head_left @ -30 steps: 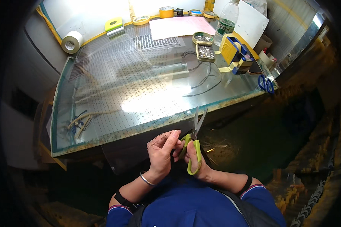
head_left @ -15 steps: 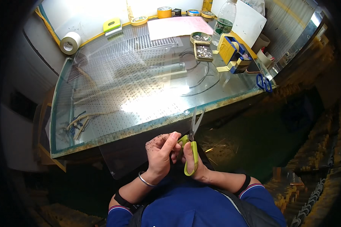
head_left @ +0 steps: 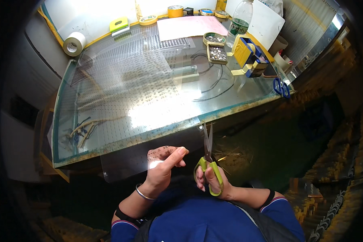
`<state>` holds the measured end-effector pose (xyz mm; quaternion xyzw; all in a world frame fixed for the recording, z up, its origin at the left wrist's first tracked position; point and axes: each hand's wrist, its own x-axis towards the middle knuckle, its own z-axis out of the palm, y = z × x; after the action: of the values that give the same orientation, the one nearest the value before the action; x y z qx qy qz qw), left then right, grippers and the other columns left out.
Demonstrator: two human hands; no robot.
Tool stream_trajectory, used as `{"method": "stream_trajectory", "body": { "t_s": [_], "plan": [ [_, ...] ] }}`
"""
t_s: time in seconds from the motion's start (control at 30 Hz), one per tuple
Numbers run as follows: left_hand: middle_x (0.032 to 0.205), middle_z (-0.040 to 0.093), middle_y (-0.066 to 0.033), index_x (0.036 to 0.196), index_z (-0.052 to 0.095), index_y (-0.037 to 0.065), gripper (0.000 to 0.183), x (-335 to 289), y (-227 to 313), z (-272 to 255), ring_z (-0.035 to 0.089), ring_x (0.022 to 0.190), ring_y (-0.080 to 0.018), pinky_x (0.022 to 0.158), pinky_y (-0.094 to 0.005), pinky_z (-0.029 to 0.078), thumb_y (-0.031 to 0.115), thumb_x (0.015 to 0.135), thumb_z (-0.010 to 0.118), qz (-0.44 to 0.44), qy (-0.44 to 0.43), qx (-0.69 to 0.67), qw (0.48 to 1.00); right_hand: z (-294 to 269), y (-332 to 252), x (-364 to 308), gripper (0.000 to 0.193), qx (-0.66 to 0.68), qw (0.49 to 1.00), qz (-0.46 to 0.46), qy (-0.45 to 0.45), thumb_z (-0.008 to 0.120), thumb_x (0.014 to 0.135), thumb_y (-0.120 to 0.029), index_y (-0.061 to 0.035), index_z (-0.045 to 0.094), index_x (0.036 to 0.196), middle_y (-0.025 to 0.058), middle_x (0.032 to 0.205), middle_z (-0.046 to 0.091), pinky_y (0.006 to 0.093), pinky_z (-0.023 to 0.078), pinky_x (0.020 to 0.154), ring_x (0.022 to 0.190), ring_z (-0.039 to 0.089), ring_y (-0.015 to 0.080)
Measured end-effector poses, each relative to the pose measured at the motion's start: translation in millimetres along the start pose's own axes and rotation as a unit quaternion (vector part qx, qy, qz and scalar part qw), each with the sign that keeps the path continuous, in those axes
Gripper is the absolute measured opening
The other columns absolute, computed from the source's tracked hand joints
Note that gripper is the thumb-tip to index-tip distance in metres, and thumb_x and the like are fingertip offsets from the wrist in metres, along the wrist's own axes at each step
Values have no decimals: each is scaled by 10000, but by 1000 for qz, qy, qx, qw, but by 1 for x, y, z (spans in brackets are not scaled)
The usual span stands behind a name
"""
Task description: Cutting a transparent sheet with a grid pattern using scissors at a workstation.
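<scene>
My left hand (head_left: pixel 164 164) pinches the near edge of a clear plastic film sheet (head_left: pixel 123 161) printed with rows of small dark marks. The thumb lies on top, and the fingers show through the film from beneath. The sheet overhangs the table's front edge, and the rest of it lies on the glass. In my right hand (head_left: pixel 217 180) is a pair of scissors (head_left: pixel 207 159) with lime-green handles. Their blades point away from me, slightly apart, beside the sheet's right corner. Whether the blades touch the film I cannot tell.
The glass-topped table (head_left: pixel 213 109) bears a pink paper sheet (head_left: pixel 189 28), a boxy tin of small shiny pieces (head_left: pixel 218 54), a blue tape dispenser (head_left: pixel 250 56) and a water bottle (head_left: pixel 240 24). Blue-handled scissors (head_left: pixel 281 88) lie at the right corner. A white tape roll (head_left: pixel 74 43) stands far left.
My left hand has moved left with the film sheet, which has shifted left too. The scissors have come slightly right and nearer to me, and the gap between their blades is narrower.
</scene>
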<state>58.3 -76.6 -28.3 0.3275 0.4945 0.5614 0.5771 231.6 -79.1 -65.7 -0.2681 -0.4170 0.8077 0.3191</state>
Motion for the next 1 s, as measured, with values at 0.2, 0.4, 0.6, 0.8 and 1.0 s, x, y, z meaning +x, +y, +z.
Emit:
{"method": "stream_trajectory", "body": {
  "t_s": [0.2, 0.4, 0.6, 0.8, 1.0],
  "plan": [
    [607, 598, -45, 746, 649, -12, 178, -6, 6, -17, 510, 520, -75, 510, -199, 379, 157, 794, 623, -19, 6, 40, 999, -19, -5, -12, 450, -2, 996, 37, 85, 462, 852, -489, -49, 445, 761, 32, 624, 437, 223, 401, 445, 525, 479, 107],
    [703, 594, -77, 885, 538, 9, 125, -48, 40, -81, 529, 506, -100, 464, -199, 426, 118, 825, 550, 77, 259, 54, 961, -40, -19, -2, 326, 15, 983, -98, 155, 478, 898, -327, -23, 471, 779, 65, 661, 476, 248, 441, 499, 563, 506, 126],
    [1011, 577, -143, 1251, 335, 111, 352, -68, 81, -150, 616, 717, -173, 547, -221, 502, 121, 912, 430, 213, 406, 97, 883, -40, -24, 10, 359, -29, 983, -141, 110, 477, 892, -368, -22, 462, 796, 67, 669, 465, 250, 446, 501, 567, 508, 130],
    [1017, 586, -131, 1255, 366, 125, 344, -67, 110, -243, 592, 620, -125, 492, -171, 448, 155, 919, 432, 210, 361, 73, 906, -48, -20, 8, 380, -46, 983, -141, 112, 495, 879, -388, -19, 466, 793, 63, 663, 475, 243, 447, 502, 563, 510, 123],
    [1053, 575, -124, 1287, 345, 68, 451, 20, 162, -268, 559, 686, -104, 611, -201, 461, 169, 883, 518, 180, 288, 108, 934, -50, -19, 8, 379, -37, 982, -121, 142, 506, 874, -383, -14, 483, 789, 66, 661, 483, 242, 445, 493, 561, 518, 125]
  ]
}}
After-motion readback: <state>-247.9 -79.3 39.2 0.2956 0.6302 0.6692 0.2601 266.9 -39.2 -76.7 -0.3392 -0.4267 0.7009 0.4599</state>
